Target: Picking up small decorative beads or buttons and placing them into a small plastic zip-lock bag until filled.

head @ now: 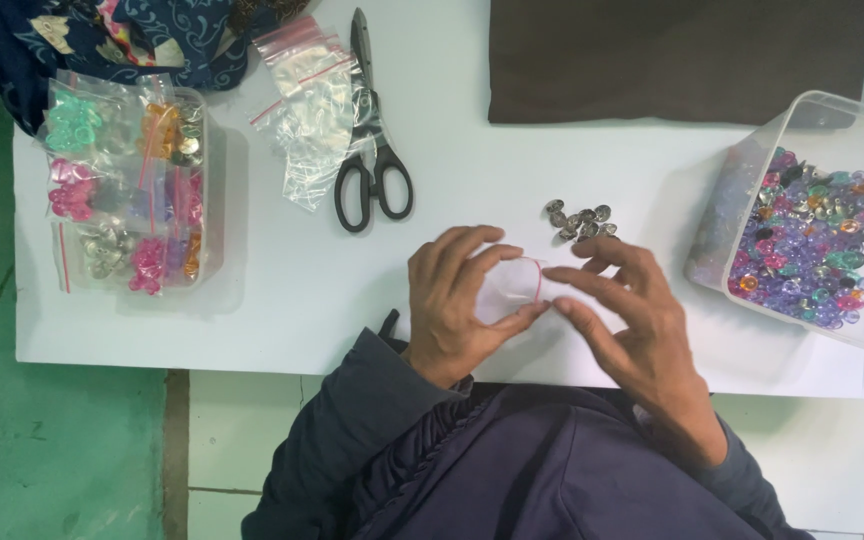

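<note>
My left hand [457, 300] and my right hand [627, 320] meet over the white table [282, 290] near its front edge. Between their fingertips they pinch a small clear zip bag with a red seal line [517, 285]. The left thumb and fingers grip its left side, and the right fingertips touch its red top edge. Just beyond the hands lies a little heap of silver metal beads [580, 220].
Black scissors [372, 150] lie beside empty clear zip bags [307, 100]. A clear box of bagged coloured beads [132, 185] stands at the left. At the right sits a clear tub of loose purple and mixed beads [812, 235]. Dark brown cloth [677, 60] covers the back.
</note>
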